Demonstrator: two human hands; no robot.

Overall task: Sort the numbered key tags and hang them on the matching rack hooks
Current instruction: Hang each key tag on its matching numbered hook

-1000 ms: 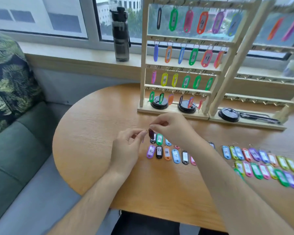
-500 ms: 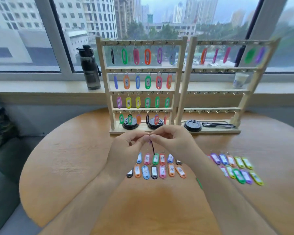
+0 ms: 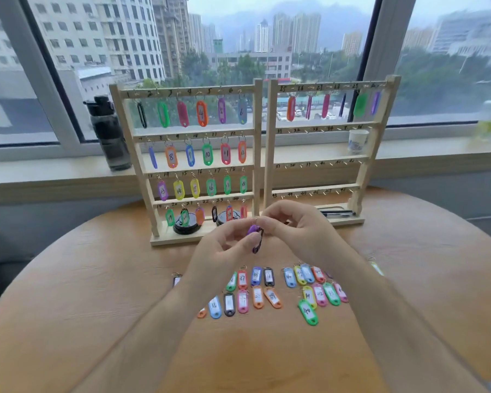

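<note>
Both hands meet just above the desk (image 3: 97, 279), in front of the foot of the two racks. The left hand (image 3: 224, 246) pinches the body of a purple key tag (image 3: 253, 230) between thumb and fingertips. The right hand (image 3: 292, 234) curls its fingertips onto the tag's upper end, where the ring appears to be. The tag is edge-on to the camera, so its number cannot be read.

The left rack (image 3: 187, 91) looks full, with a tag under every number from 1 to 24. On the right rack (image 3: 268, 154) only the top rail, 25 to 30, carries tags. The second rail (image 3: 323, 126), which begins at 31, and the rails below it show bare hooks. The loose tags (image 3: 257, 290) lie in rows on the desk under the wrists, several marked in the thirties and forties.

The step in hand seems to be checking and turning the picked tag so that its ring is ready for a hook. If the order holds, it belongs on the right rack, probably on the second rail. The next move calls for lifting the tag forward and to the right and finding the written number that matches. The small ring then has to go over a thin hook set close to its neighbours, so the ring should be held square to the hook and the body left to hang free
</note>
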